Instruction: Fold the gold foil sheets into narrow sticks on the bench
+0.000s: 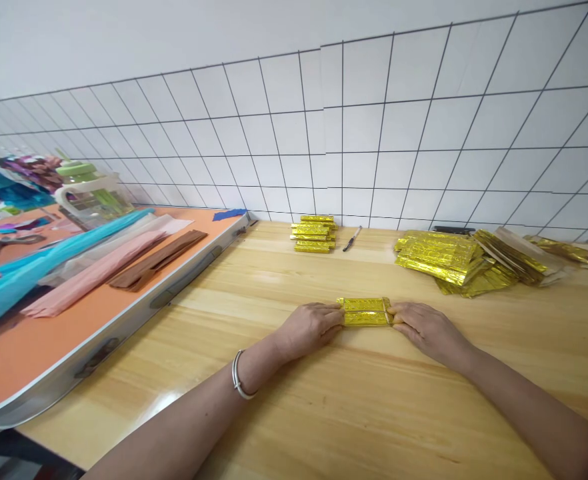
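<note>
A small folded sheet of gold foil paper (pixel 365 312) lies flat on the wooden table, a crease running along its length. My left hand (pixel 314 327) is closed on its left end, the fingers pressed together. At the other end, my right hand (pixel 421 328) pinches the sheet's right edge. Beyond them, near the wall, sits a small stack of folded gold foil pieces (pixel 313 235). Further right lies a larger pile of gold foil sheets (pixel 439 257), loosely overlapping. The undersides of my fingers are hidden.
A pen (pixel 352 239) lies by the tiled wall (pixel 364 127). On the left, an orange-topped table (pixel 4 373) with a metal rim carries pink crepe paper (pixel 99 267), brown crepe paper (pixel 159 260), blue crepe paper (pixel 69 250) and a green-lidded jug (pixel 94 193).
</note>
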A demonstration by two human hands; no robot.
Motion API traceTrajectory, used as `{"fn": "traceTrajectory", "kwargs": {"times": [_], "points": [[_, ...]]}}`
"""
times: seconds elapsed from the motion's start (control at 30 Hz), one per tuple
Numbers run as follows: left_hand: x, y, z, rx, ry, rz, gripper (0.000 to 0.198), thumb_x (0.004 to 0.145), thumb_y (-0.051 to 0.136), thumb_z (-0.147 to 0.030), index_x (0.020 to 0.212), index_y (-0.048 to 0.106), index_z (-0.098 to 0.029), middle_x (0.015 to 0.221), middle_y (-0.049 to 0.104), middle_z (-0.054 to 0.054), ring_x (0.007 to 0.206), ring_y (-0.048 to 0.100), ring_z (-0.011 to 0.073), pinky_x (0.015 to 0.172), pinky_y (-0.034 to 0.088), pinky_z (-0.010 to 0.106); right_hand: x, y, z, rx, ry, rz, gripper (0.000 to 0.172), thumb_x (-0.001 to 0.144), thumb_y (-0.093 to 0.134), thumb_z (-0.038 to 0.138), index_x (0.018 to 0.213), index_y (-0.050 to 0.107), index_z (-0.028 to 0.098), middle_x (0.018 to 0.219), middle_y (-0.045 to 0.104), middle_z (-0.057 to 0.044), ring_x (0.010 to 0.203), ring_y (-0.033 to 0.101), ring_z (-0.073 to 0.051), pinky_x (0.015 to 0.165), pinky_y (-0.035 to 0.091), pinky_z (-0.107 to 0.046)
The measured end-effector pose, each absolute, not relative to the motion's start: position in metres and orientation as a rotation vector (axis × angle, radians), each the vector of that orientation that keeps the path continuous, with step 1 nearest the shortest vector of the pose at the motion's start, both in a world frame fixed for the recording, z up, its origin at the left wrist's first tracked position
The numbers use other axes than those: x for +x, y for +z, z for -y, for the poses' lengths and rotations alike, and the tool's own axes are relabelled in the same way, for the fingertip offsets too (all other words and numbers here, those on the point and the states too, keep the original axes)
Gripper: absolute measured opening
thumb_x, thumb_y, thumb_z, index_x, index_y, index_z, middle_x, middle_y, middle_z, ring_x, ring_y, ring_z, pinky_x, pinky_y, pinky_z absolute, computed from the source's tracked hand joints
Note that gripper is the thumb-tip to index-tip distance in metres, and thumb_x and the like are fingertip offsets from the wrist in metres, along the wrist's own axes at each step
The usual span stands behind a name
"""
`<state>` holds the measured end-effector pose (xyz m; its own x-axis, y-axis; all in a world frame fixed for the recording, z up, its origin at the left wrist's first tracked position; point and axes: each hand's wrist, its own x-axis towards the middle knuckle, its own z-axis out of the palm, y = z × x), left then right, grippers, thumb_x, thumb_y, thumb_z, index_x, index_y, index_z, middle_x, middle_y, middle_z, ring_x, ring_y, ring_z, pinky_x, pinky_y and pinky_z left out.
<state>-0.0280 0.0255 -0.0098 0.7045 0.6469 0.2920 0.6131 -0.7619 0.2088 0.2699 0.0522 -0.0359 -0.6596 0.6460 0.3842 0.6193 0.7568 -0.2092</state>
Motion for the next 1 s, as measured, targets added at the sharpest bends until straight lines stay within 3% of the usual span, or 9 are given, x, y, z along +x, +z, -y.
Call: {"fn": "traceTrajectory", "kwargs": {"times": [0.27,1.0], "points": [[-0.027,-0.017,-0.023,2.686,0.636,-1.096,0.018,0.091,0.04,-0.018,0.089,0.057,-0.019,0.102,0.064,0.004,0.105,0.057,0.0153,0.093,0.044,0.029,0.271,-0.036,-0.054,-0.925,0.173,2.482,0.014,0.086,0.049,0.024,0.095,0.06,0.024,0.107,0.065,-0.005,0.102,0.058,-0.02,0.089,0.048,-0.039],[-0.022,-0.021,-0.019,2.541,0.739,-1.184,0.016,0.09,0.041,-0.018,0.09,0.057,-0.019,0.104,0.064,0.004,0.106,0.056,0.0165,0.093,0.045,0.031,0.264,-0.03,-0.055,-1.001,0.426,2.362,0.014,0.085,0.049,0.025,0.078,0.061,0.023,0.101,0.064,-0.005,0.097,0.058,-0.02,0.083,0.049,-0.036]]}}
